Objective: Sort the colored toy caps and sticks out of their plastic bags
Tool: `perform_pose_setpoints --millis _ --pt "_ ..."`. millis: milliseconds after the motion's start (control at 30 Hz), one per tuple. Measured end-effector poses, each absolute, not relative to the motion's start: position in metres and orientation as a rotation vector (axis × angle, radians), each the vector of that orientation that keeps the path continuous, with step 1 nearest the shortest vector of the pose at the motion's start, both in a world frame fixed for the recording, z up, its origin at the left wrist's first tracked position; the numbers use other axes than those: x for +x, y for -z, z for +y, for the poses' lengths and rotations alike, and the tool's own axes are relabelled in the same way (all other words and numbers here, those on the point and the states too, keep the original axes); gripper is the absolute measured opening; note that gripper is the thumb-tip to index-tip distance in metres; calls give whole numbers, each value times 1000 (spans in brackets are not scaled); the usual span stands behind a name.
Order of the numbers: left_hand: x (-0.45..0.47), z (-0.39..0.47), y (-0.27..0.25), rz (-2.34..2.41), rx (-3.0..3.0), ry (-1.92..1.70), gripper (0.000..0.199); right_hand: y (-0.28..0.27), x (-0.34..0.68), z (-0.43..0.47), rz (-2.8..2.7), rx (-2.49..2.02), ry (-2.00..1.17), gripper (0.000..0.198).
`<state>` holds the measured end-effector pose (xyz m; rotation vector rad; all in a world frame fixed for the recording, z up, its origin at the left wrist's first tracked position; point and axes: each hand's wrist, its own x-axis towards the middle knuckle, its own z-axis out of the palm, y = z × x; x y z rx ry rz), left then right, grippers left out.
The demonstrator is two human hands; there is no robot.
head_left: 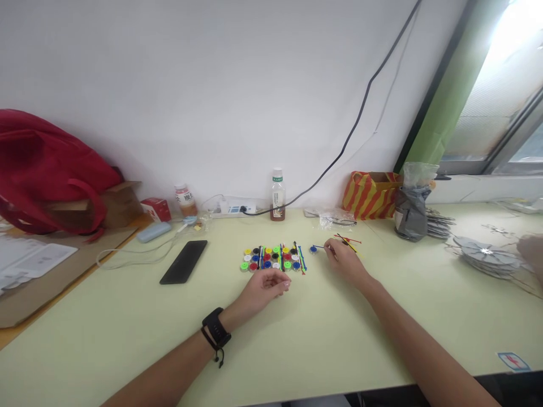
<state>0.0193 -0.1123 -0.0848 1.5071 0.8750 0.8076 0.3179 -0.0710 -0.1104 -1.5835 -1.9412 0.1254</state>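
My right hand [345,261] pinches a thin blue stick [320,246] between thumb and fingertips. The stick's far end reaches a blue round piece [313,250] on the table, though I cannot tell if they are joined. Red, yellow and black sticks [348,242] lie just beyond that hand. My left hand [268,287] rests loosely curled on the table, with nothing visible in it. Right behind it, small round pieces [275,256] in several colours sit in tight rows, with coloured sticks [301,260] laid between and beside them.
A black phone [184,262] lies to the left on the pale table [263,350]. Against the wall stand a bottle [278,198] and a power strip [237,209] with a black cable. At right are a striped bag [369,195], stacked grey discs [487,257] and part of another person's hand [531,252].
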Motion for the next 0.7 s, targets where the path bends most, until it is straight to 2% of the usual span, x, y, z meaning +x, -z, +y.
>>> perform_pose_setpoints --millis 567,700 --pt "18 -111 88 848 1539 -803 34 104 313 -76 -2063 -1690 -27 18" --pt "18 -111 89 846 1560 -801 33 98 315 -79 -2079 -1779 -22 15"
